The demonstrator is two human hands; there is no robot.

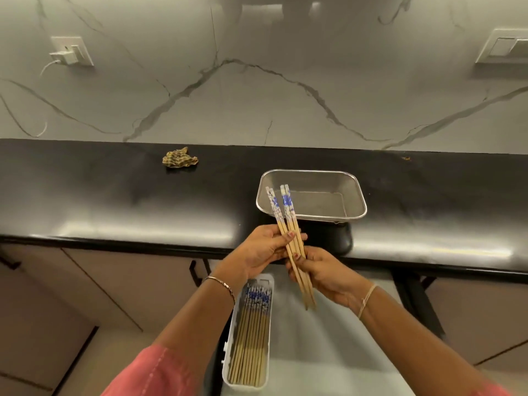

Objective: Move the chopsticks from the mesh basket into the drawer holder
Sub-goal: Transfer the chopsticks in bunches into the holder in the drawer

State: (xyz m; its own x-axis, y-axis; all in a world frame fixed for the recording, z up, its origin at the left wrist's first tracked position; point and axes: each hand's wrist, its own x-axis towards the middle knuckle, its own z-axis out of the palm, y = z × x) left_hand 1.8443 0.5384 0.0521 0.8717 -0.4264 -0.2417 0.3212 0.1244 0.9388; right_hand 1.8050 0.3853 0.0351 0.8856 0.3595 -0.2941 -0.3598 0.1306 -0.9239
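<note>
Mid-transfer: both hands hold a small bunch of chopsticks (pixel 288 238) in the air, just in front of the worktop (pixel 114 195) edge. Left hand (pixel 264 250) is clamped around the middle of the sticks, right hand (pixel 320 274) closed on the lower part — patterned ends point up and away. The mesh basket (pixel 354 195) on the worktop looks empty, so this seems the last batch. The holder (pixel 233 324) in the open drawer (pixel 328 352) below already has a row of chopsticks, patterned ends at the far end. Next move — square up the bunch, lower it left and down, lay it in parallel with the rest.
</note>
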